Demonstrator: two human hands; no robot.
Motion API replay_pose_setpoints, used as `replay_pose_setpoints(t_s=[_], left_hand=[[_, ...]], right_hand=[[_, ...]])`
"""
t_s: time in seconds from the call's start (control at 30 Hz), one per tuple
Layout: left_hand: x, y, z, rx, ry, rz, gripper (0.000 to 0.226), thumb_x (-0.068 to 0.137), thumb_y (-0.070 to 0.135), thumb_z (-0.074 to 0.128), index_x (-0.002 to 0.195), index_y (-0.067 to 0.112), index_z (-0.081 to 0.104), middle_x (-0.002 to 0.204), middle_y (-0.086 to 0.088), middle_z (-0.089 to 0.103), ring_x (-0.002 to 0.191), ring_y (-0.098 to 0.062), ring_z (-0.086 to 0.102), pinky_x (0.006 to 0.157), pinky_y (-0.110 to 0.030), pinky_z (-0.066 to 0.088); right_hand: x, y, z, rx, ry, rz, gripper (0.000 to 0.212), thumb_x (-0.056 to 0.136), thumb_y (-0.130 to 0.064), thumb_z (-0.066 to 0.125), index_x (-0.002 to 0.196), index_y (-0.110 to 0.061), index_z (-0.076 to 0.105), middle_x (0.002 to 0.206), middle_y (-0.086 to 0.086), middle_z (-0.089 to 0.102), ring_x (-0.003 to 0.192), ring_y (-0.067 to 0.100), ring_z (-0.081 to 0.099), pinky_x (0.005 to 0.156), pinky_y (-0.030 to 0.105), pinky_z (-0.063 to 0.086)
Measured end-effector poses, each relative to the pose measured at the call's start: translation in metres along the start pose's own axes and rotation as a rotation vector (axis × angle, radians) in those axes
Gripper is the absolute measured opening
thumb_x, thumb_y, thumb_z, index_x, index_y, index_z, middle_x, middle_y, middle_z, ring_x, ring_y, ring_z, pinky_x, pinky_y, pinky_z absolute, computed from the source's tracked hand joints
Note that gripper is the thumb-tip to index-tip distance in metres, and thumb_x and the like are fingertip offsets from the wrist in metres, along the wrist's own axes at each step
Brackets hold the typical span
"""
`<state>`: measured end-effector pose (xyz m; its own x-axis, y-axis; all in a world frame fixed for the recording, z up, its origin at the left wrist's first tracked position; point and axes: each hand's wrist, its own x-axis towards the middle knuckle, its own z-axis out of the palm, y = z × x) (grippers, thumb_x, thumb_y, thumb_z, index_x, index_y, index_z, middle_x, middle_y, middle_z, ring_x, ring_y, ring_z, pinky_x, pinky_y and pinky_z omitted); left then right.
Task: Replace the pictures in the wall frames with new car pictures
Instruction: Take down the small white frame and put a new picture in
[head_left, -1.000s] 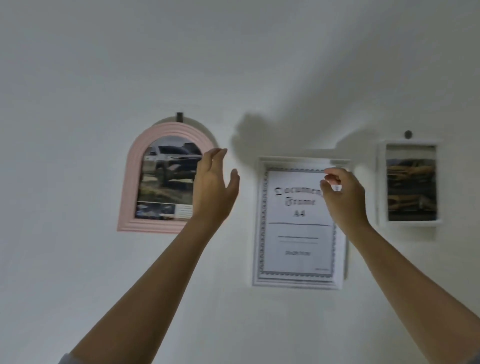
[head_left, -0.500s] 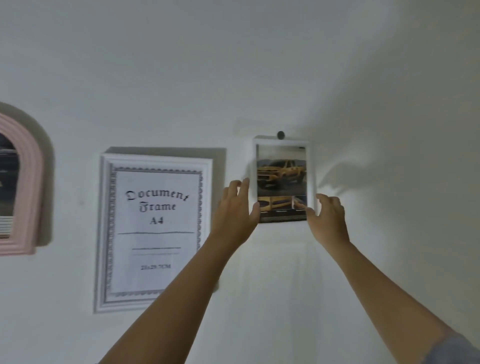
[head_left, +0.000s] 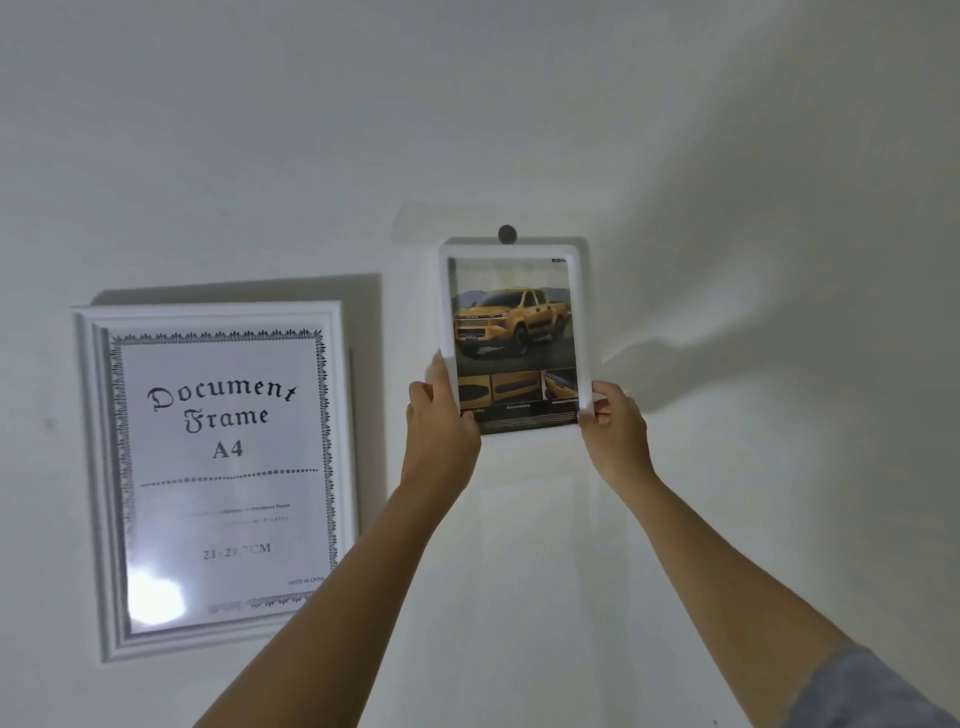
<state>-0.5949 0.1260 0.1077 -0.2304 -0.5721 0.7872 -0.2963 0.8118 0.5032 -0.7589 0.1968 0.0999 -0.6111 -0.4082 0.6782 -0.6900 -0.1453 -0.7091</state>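
Frame in hand: we hold the small white frame (head_left: 511, 251) by its two lower corners. Its top rim sits right under the dark wall hook (head_left: 507, 234) (we cannot tell whether it hangs there or is already lifted free).
Left hand: the left hand (head_left: 441, 426) grips the lower left edge, with the thumb lying up along the rim and the fingers wrapped behind.
Right hand: the right hand (head_left: 615, 426) pinches the lower right corner, fingers curled round it.
Contents: a yellow pickup picture (head_left: 511, 327) fills this frame. We cannot tell from the print whether it is the old picture or the replacement.
Neighbouring frame: the large document frame (head_left: 98, 467) hangs to the left, well apart from both hands. It shows only its "Document Frame A4" insert sheet (head_left: 223, 452).
Done: we judge that no swap can be confirmed as complete.
Left: the document frame needs a car picture, and the small frame's swap or rehanging must be finished. No loose car pictures are in view.
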Motion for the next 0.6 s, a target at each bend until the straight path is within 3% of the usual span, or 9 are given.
replay_pose_setpoints(t_s=[0.13,0.2,0.3,0.33,0.37,0.43,0.5,0.6], left_hand=[[-0.004,0.002,-0.003,-0.035,0.045,-0.039,0.066,0.095,0.010,0.044,0.148,0.022,0.007,0.124,-0.010,0.036,0.114,-0.022,0.038,0.098,-0.037,0.043],[-0.007,0.007,-0.006,-0.057,0.079,-0.010,0.065,0.095,0.009,0.043,0.148,0.023,0.007,0.120,-0.007,0.035,0.108,-0.017,0.037,0.097,-0.034,0.041],[-0.009,0.016,-0.016,-0.249,0.064,-0.015,0.062,0.097,0.007,0.038,0.148,0.024,0.008,0.115,0.000,0.029,0.090,-0.005,0.042,0.080,-0.005,0.042],[-0.010,0.019,-0.021,-0.304,0.051,-0.029,0.061,0.098,0.007,0.037,0.148,0.026,0.008,0.116,0.000,0.029,0.088,-0.004,0.043,0.075,-0.001,0.042],[-0.013,0.020,-0.027,-0.356,0.046,-0.036,0.061,0.098,0.008,0.037,0.148,0.027,0.009,0.120,-0.001,0.030,0.091,-0.006,0.045,0.079,-0.004,0.043],[-0.023,0.019,-0.037,-0.454,0.025,-0.056,0.061,0.098,0.010,0.039,0.148,0.031,0.011,0.129,-0.005,0.032,0.108,-0.014,0.046,0.098,-0.027,0.045],[-0.042,0.013,-0.049,-0.517,-0.033,-0.109,0.060,0.098,0.009,0.039,0.146,0.034,0.014,0.134,-0.004,0.033,0.121,-0.023,0.043,0.106,-0.043,0.039],[-0.081,-0.006,-0.068,-0.576,-0.101,-0.189,0.058,0.097,0.009,0.039,0.145,0.034,0.019,0.131,-0.005,0.036,0.124,-0.026,0.043,0.106,-0.047,0.038]], right_hand=[[-0.007,0.005,-0.003,0.115,-0.024,-0.007,0.033,0.091,-0.010,0.054,0.124,-0.011,0.050,0.117,0.016,0.056,0.094,0.022,0.054,0.077,0.024,0.045],[-0.011,0.002,-0.006,0.174,-0.017,-0.013,0.034,0.091,-0.010,0.054,0.124,-0.012,0.050,0.116,0.015,0.056,0.096,0.021,0.054,0.071,0.017,0.043],[-0.018,-0.012,-0.013,0.250,0.028,-0.025,0.031,0.091,-0.012,0.054,0.122,-0.015,0.050,0.110,0.011,0.057,0.094,0.020,0.054,0.065,0.012,0.041],[-0.022,-0.017,-0.016,0.267,0.041,-0.030,0.029,0.091,-0.014,0.054,0.120,-0.015,0.050,0.108,0.009,0.057,0.092,0.019,0.054,0.065,0.011,0.040],[-0.028,-0.024,-0.019,0.282,0.050,-0.038,0.027,0.092,-0.016,0.054,0.119,-0.015,0.051,0.107,0.006,0.057,0.092,0.017,0.053,0.065,0.011,0.040],[-0.044,-0.033,-0.026,0.316,0.045,-0.046,0.025,0.093,-0.021,0.052,0.117,-0.015,0.050,0.106,0.002,0.056,0.093,0.016,0.053,0.066,0.010,0.040],[-0.069,-0.042,-0.030,0.365,0.008,-0.024,0.026,0.094,-0.022,0.049,0.120,-0.017,0.047,0.106,0.000,0.057,0.090,0.010,0.056,0.066,0.007,0.041],[-0.119,-0.052,-0.030,0.519,-0.047,0.022,0.028,0.096,-0.013,0.045,0.123,-0.019,0.044,0.095,-0.006,0.061,0.079,-0.006,0.061,0.063,0.002,0.043]])
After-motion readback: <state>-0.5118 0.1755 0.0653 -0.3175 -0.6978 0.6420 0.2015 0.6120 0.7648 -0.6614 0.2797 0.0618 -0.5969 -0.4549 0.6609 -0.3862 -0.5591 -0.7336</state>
